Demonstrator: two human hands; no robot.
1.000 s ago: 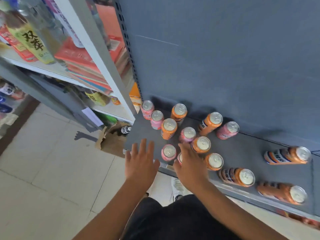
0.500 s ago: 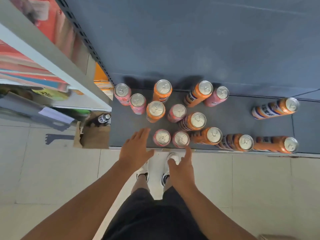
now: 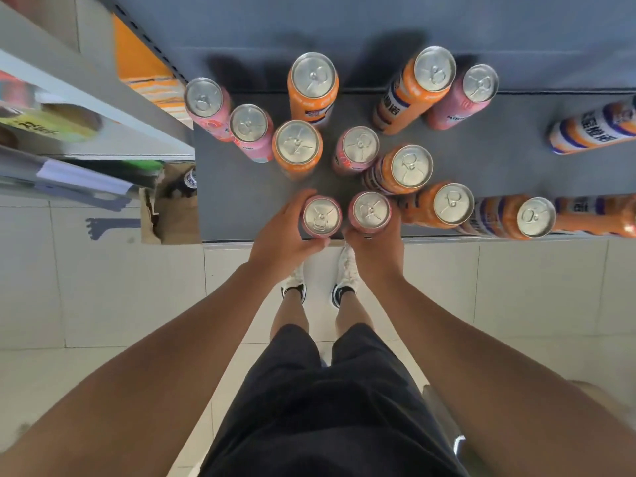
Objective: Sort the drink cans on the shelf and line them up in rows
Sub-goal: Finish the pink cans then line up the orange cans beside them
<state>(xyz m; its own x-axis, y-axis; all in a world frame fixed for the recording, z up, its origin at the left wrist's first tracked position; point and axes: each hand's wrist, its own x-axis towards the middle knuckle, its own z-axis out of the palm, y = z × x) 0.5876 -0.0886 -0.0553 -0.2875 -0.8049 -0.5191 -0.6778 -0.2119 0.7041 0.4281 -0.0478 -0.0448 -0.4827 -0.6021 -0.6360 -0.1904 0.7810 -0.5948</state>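
The orange cans (image 3: 411, 165) carry a white band with purple stripes and dark Chinese characters, too blurred to read. The other pink cans (image 3: 248, 123) bear small dark lettering that is equally illegible. Two pink cans stand upright, just beside each other, at the front edge of the grey shelf (image 3: 234, 208). Orange and pink cans stand mixed behind them toward the back edge, and more orange ones crowd the front edge just to their right. A torn cardboard box (image 3: 172, 215) sits on the tiled floor (image 3: 69, 287) at the shelf's left end, and white shoes (image 3: 347, 270) show below the front edge. The left hand (image 3: 282, 235) curls fingers and thumb round the left pink can (image 3: 321, 216). The right hand (image 3: 375, 246) wraps the right pink can (image 3: 371, 211) from the near side, its fingertips hidden behind the can.
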